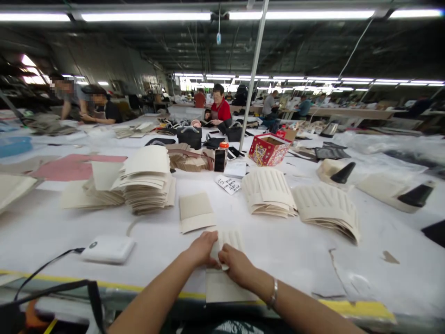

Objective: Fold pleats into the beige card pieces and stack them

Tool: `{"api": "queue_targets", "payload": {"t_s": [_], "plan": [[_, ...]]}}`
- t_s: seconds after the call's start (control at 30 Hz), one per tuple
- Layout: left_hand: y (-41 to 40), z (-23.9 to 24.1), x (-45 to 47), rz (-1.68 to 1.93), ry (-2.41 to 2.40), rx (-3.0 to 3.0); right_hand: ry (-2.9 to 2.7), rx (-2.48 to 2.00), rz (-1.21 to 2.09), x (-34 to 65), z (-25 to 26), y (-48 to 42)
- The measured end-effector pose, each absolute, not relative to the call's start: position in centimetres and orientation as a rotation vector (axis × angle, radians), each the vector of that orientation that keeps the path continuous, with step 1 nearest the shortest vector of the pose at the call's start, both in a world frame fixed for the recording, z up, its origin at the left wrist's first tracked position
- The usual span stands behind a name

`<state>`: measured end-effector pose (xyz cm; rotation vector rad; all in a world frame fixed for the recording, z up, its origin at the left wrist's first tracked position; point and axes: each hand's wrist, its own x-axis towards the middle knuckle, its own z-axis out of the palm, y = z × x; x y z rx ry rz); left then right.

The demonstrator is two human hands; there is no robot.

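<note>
A cream ribbed panel [231,237] lies in front of me, with a plain cream piece [225,288] at its near end reaching the table edge. My left hand [203,250] rests on the panel's left edge, thumb and fingers apart. Over the panel's middle, my right hand [237,265] is closed with its knuckles bent. A small pale tip shows under those fingers, too small to name. Just beyond my hands lies another cream panel [196,212], flat and with a folded-looking band along its near side. Both hands hide part of the ribbed panel.
A tall stack of cream panels [148,181] stands left, ribbed panel piles [269,192] [327,208] right. A white power bank [108,249] with a cable sits front left. Farther back are a phone [219,160], a red box [269,149] and a metal pole [253,79]. Co-workers sit beyond.
</note>
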<state>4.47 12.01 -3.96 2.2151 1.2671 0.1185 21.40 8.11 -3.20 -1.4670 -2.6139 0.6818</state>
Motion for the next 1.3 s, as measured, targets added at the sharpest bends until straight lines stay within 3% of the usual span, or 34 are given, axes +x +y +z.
{"api": "queue_targets", "payload": {"t_s": [0.3, 0.5, 0.7, 0.97, 1.3], "plan": [[11.6, -2.9, 4.7, 0.092, 1.306, 2.168, -2.642, -1.548, 0.548, 21.0, -1.8, 5.4], [11.7, -2.9, 4.8, 0.051, 1.299, 2.183, -2.411, -1.578, 0.692, 21.7, -2.7, 6.9], [12.2, -3.5, 4.8, -0.057, 1.28, 2.217, -2.642, -1.689, 0.87, 21.0, -1.9, 10.1], [12.3, -2.9, 5.6, -0.069, 1.276, 2.307, -2.67, -1.588, 0.604, 22.0, -2.0, 6.9], [12.6, -2.8, 5.8, -0.079, 1.252, 2.324, -2.723, -1.525, 0.597, 22.5, -2.4, 5.6]]}}
